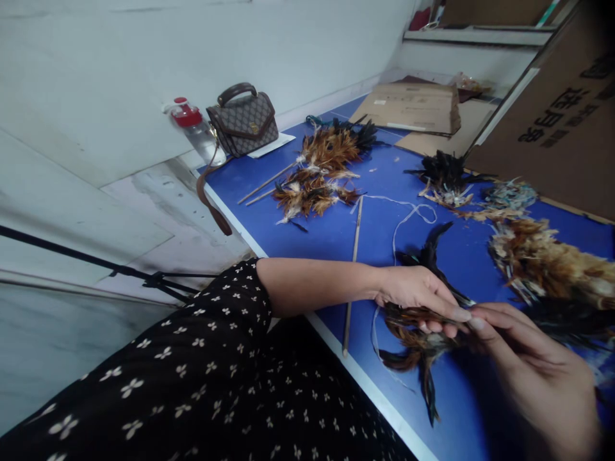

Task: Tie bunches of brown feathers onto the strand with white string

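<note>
A bunch of dark brown feathers is between the two hands, over the near part of the blue table. The left hand is closed around it, fingers curled underneath and thumb pressed along the top. The right hand pinches the bunch at its end between thumb and forefinger, the tips of both hands meeting there; its other fingers are bent, and whether they grip anything cannot be told.

Longer black feathers stick out just past the left hand. Thin white string curls on the table beyond that hand, and more shows just below its wrist. A bare stick lies under the left forearm. Farther off, beyond that forearm, lie two sticks with brown feathers at one end, and past them stand a handbag and a bottle with a red lid.

Beyond the right hand is a pile of tan feathers, then black feathers with pale ends and a bluish clump. A large cardboard box rises behind these.
</note>
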`<state>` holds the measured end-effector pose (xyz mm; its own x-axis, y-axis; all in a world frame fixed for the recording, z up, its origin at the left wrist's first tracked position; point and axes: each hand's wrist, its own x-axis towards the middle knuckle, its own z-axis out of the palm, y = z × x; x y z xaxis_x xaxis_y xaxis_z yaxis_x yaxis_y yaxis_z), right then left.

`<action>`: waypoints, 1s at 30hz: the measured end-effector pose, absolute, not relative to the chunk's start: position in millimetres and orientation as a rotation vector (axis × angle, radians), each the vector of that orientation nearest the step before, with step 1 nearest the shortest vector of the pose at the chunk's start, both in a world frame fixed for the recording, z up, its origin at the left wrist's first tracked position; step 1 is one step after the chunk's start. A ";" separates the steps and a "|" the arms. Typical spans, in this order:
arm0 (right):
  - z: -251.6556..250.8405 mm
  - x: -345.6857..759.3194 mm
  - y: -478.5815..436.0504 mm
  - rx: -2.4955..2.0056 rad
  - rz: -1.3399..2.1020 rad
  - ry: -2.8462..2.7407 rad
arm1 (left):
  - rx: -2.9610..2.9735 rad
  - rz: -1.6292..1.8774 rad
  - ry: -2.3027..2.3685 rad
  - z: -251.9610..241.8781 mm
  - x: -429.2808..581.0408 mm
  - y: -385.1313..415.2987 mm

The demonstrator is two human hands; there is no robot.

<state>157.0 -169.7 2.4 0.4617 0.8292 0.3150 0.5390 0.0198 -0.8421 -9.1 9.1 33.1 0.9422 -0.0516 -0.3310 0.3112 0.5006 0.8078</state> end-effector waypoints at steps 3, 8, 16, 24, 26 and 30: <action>4.5 151.7 -168.5 -1.616 0.373 -1.168 | 0.998 -0.205 0.227 26.4 -5.7 11.5; 7.1 138.9 -166.2 -1.675 0.223 -1.041 | 0.936 -0.034 0.195 17.8 -4.7 11.8; 6.6 139.3 -165.2 -1.658 0.152 -1.260 | 0.945 0.023 0.254 26.1 -6.9 10.6; 1.3 139.0 -159.4 -1.577 0.155 -1.395 | 1.114 0.098 0.249 16.4 -8.0 10.0; 14.4 137.4 -163.0 -1.608 0.174 -1.374 | 1.147 0.154 0.245 15.1 -8.6 9.4; 61.4 155.0 -188.4 -1.776 0.065 -1.342 | 1.108 0.265 0.272 11.9 -6.0 9.8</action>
